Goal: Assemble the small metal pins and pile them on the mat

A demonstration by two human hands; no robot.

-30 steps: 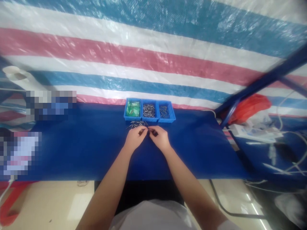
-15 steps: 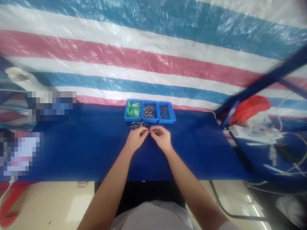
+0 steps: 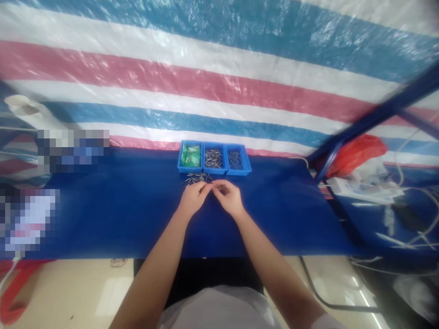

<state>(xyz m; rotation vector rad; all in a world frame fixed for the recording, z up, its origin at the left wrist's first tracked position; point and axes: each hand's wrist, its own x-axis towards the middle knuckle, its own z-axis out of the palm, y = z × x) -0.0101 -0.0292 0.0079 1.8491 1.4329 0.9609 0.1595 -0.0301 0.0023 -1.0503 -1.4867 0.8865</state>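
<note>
Left hand (image 3: pixel 192 197): thumb and fingers (image 3: pixel 202 184) pinched close, tips meeting or nearly meeting the right's; cannot tell whether anything is grasped.
Right hand (image 3: pixel 230 197): curled inward, thumb and forefinger also pinched; whatever may sit between them is hidden.
Change: the opening between the left thumb and fingers has narrowed over the last second, while pile and bins look unmoved.
Meaning: both hands seem, by judgement, busy at one tiny spot rather than reaching.
Loose metal pieces (image 3: pixel 197 177): heaped just beyond the left fingers.
Left bin (image 3: pixel 190 171): beyond that heap, holding green packets (image 3: pixel 190 156).
Middle bin (image 3: pixel 214 172): straight ahead of the fingertips, full of slim metal parts (image 3: pixel 213 159).
Right bin (image 3: pixel 238 173): ahead of the right fingers, more sparsely filled.
Counter (image 3: pixel 120 205): blue, beneath the fingers.
</note>
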